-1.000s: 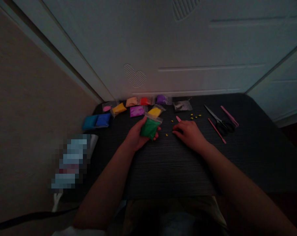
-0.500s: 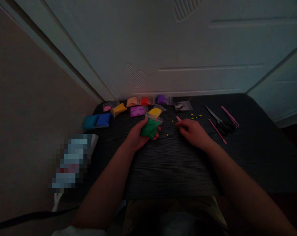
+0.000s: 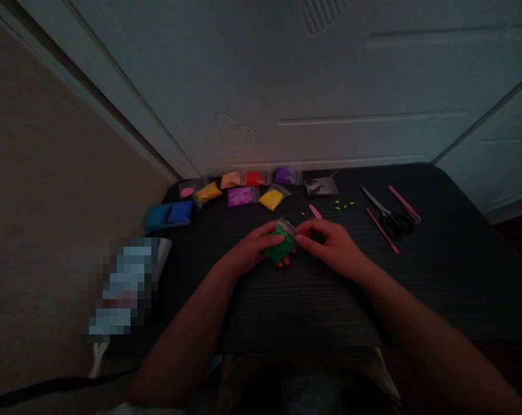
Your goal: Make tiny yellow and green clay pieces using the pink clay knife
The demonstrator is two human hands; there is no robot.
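A small clear zip bag point(image 3: 278, 246), filled with what looks like green modelling clay, is held just above the dark table. My left hand point(image 3: 256, 249) is closed around it, thumb across the front and fingers behind. At the zip edge, the thumb and forefinger of my right hand point(image 3: 328, 242) pinch the bag's upper right corner. A pink flat-bladed tool point(image 3: 315, 211) lies just beyond my right hand, partly hidden by it. Near it are a tiny yellow piece point(image 3: 303, 214) and several small yellow-and-dark bits point(image 3: 343, 205).
Along the back lie bags with yellow point(image 3: 273, 199), magenta point(image 3: 241, 196), red point(image 3: 253, 178), purple point(image 3: 283, 175) and grey point(image 3: 320, 186) contents. Blue packs point(image 3: 180, 213) sit at the left. Scissors point(image 3: 379, 207), a thin pink tool point(image 3: 382, 230) and pink tweezers-like tool point(image 3: 403, 203) lie right.
My left hand has brought the green bag down and toward the right, uncovering the yellow bag. My right hand has moved left and now pinches the green bag's zip edge.
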